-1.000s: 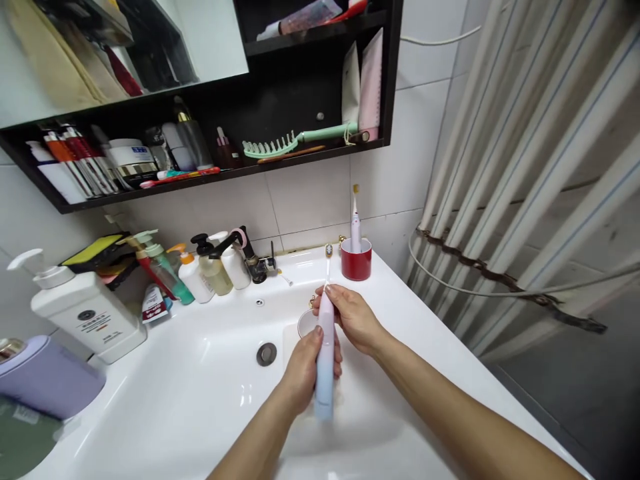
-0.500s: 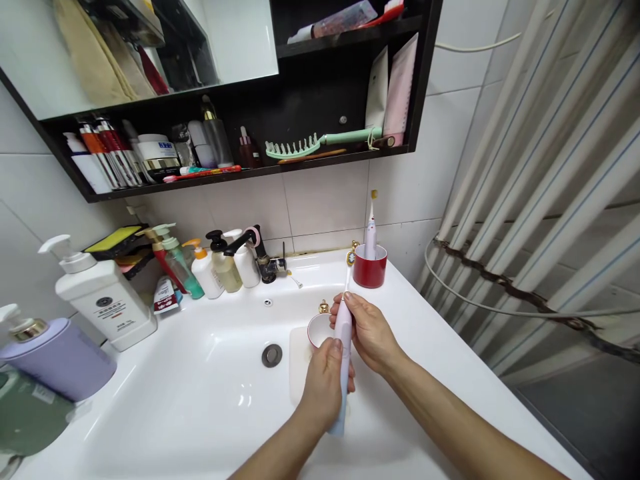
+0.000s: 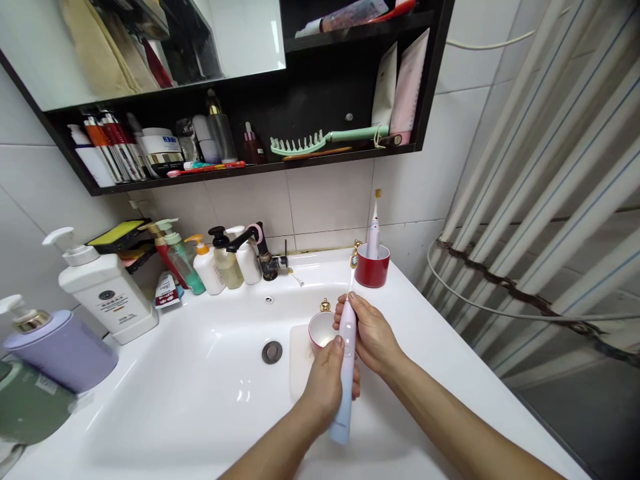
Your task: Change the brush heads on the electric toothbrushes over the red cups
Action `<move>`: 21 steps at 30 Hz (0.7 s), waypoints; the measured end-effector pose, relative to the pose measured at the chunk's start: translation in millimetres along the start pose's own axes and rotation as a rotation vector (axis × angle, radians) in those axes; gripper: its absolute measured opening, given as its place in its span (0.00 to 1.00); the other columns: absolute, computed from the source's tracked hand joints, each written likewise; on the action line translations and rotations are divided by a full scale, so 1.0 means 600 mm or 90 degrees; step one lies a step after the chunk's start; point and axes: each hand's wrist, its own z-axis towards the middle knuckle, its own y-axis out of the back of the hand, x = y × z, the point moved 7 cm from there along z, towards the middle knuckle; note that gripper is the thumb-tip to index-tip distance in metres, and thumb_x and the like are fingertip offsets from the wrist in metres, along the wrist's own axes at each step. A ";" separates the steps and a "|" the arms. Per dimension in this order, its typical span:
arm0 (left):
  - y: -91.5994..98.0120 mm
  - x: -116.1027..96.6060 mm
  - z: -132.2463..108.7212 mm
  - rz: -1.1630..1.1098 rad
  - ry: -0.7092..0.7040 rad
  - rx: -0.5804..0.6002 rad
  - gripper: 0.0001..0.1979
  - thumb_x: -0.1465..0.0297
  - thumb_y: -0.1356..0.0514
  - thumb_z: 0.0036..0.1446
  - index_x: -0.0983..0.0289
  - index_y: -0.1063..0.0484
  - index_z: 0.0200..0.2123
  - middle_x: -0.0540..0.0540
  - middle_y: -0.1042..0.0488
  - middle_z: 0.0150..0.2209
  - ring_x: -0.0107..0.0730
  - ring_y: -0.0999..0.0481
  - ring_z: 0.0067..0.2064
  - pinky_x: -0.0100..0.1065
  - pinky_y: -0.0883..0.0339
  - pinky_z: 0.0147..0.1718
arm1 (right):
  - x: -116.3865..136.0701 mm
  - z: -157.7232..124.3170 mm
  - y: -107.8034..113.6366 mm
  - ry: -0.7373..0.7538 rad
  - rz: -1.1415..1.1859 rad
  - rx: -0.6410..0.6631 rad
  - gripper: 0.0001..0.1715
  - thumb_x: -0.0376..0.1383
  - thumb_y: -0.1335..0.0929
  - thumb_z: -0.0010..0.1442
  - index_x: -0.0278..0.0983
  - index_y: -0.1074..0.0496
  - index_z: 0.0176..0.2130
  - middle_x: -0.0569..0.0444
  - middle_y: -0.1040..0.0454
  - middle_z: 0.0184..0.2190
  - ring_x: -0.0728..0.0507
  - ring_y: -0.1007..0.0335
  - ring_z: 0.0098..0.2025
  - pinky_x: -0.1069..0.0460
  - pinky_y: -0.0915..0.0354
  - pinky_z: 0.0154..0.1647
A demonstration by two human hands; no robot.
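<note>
Over the white sink (image 3: 210, 380) I hold a pink and pale-blue electric toothbrush (image 3: 345, 373) upright, its brush head up near the red cup. My left hand (image 3: 327, 383) is wrapped round the handle's lower half. My right hand (image 3: 373, 333) pinches the top of the handle where the thin brush neck starts. Just behind the hands a small red-rimmed cup (image 3: 320, 328) stands in the basin. A red cup (image 3: 373, 265) with a second electric toothbrush (image 3: 374, 223) in it stands at the back right corner of the counter.
A black tap (image 3: 257, 250) and several pump bottles (image 3: 210, 263) line the back of the sink. A white pump bottle (image 3: 107, 293) and a purple one (image 3: 60, 347) stand at the left. Above is a dark shelf (image 3: 250, 163) with a green comb (image 3: 320, 140). A striped curtain (image 3: 550, 167) hangs on the right.
Both hands keep the same hold on the toothbrush. The camera has shifted, so the sink and shelf sit further right and a little lower in the picture.
</note>
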 end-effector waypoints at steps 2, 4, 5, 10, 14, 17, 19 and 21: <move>-0.001 0.004 -0.001 -0.010 0.009 -0.004 0.20 0.53 0.59 0.44 0.65 0.45 0.22 0.47 0.42 0.14 0.20 0.44 0.13 0.27 0.49 0.14 | -0.003 0.002 0.000 -0.001 0.006 0.005 0.09 0.39 0.38 0.46 0.35 0.38 0.23 0.60 0.38 0.15 0.54 0.43 0.16 0.57 0.43 0.18; -0.002 0.006 -0.001 -0.010 0.008 -0.014 0.20 0.53 0.59 0.44 0.65 0.45 0.22 0.47 0.42 0.14 0.20 0.43 0.13 0.27 0.49 0.14 | -0.003 0.005 -0.002 0.005 0.013 0.015 0.10 0.40 0.39 0.46 0.35 0.39 0.24 0.61 0.39 0.14 0.54 0.44 0.15 0.57 0.44 0.17; -0.002 0.006 -0.001 -0.011 0.007 -0.018 0.20 0.53 0.58 0.44 0.65 0.45 0.22 0.47 0.42 0.14 0.20 0.43 0.13 0.27 0.49 0.14 | -0.003 0.007 -0.003 0.006 0.016 0.023 0.10 0.41 0.39 0.46 0.36 0.39 0.24 0.61 0.39 0.13 0.54 0.45 0.15 0.57 0.44 0.17; -0.001 0.006 -0.001 -0.035 0.003 -0.021 0.20 0.53 0.58 0.43 0.66 0.45 0.23 0.47 0.42 0.14 0.20 0.44 0.13 0.26 0.50 0.14 | 0.000 0.011 -0.008 -0.016 0.028 0.064 0.09 0.39 0.39 0.47 0.35 0.39 0.25 0.60 0.39 0.14 0.54 0.44 0.16 0.56 0.43 0.19; -0.001 0.007 -0.002 -0.040 0.011 -0.005 0.21 0.52 0.59 0.43 0.66 0.44 0.23 0.47 0.41 0.14 0.20 0.43 0.14 0.27 0.50 0.14 | 0.005 0.011 -0.004 -0.013 0.022 0.061 0.08 0.38 0.39 0.47 0.34 0.39 0.27 0.59 0.38 0.16 0.54 0.42 0.17 0.56 0.43 0.20; 0.000 0.006 -0.004 -0.024 0.010 -0.019 0.22 0.52 0.59 0.42 0.66 0.44 0.23 0.48 0.41 0.14 0.20 0.43 0.14 0.27 0.50 0.14 | 0.006 0.009 -0.004 0.001 0.022 0.067 0.07 0.38 0.39 0.47 0.35 0.39 0.27 0.60 0.38 0.15 0.54 0.43 0.17 0.57 0.43 0.20; -0.003 0.006 -0.005 -0.023 0.026 -0.017 0.22 0.51 0.58 0.41 0.66 0.44 0.23 0.47 0.41 0.14 0.20 0.43 0.13 0.27 0.50 0.15 | 0.005 0.009 -0.002 0.007 0.022 0.056 0.07 0.38 0.40 0.48 0.35 0.39 0.26 0.61 0.39 0.14 0.54 0.44 0.16 0.57 0.43 0.19; -0.006 0.007 -0.007 -0.032 0.053 -0.009 0.24 0.49 0.59 0.40 0.66 0.44 0.24 0.47 0.41 0.14 0.20 0.43 0.13 0.27 0.51 0.15 | 0.001 0.011 0.000 0.004 0.021 0.041 0.08 0.39 0.40 0.48 0.36 0.40 0.26 0.61 0.40 0.14 0.54 0.45 0.16 0.57 0.44 0.18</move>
